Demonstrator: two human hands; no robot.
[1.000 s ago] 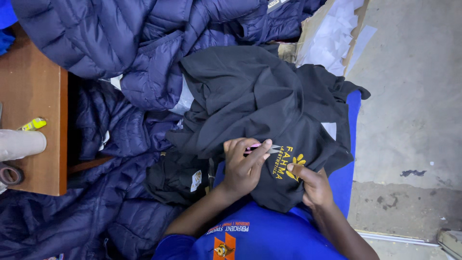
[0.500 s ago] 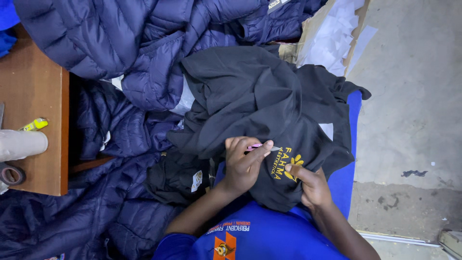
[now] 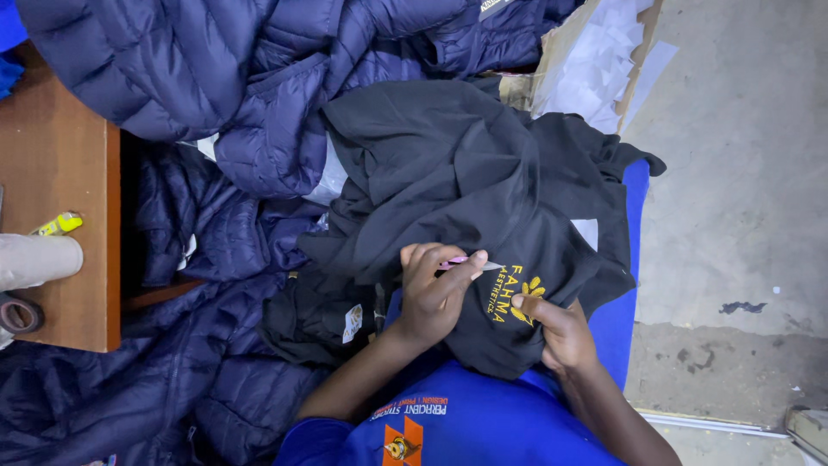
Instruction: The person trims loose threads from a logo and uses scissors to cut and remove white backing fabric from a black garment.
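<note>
Your left hand (image 3: pixel 431 298) is curled over the black garment (image 3: pixel 466 198), its fingers pinched shut around a thin pink tool (image 3: pixel 466 261); the tool looks like tweezers or a small pick, though it is too slim to tell which. Its tip lies just beside the yellow print (image 3: pixel 516 298) on the garment. Your right hand (image 3: pixel 561 332) sits just on the other side of that print, thumb pressed down on the cloth and fingers closed over a fold of it, so that grip is shut on the garment itself.

The black garment is spread across your lap, over your blue shirt (image 3: pixel 466 427) and a blue surface (image 3: pixel 623 302) showing at the garment's right edge. Navy padded jackets (image 3: pixel 216 78) are heaped above and to the left of the garment, touching it. Further left of the garment stands a wooden bench (image 3: pixel 60 173), carrying a yellow marker (image 3: pixel 59 225), a pale roll (image 3: pixel 34 261) and a ring of tape (image 3: pixel 17 312). To the right of the garment is bare concrete floor (image 3: pixel 742 173), with white paper sheets (image 3: pixel 604 60) above it.
</note>
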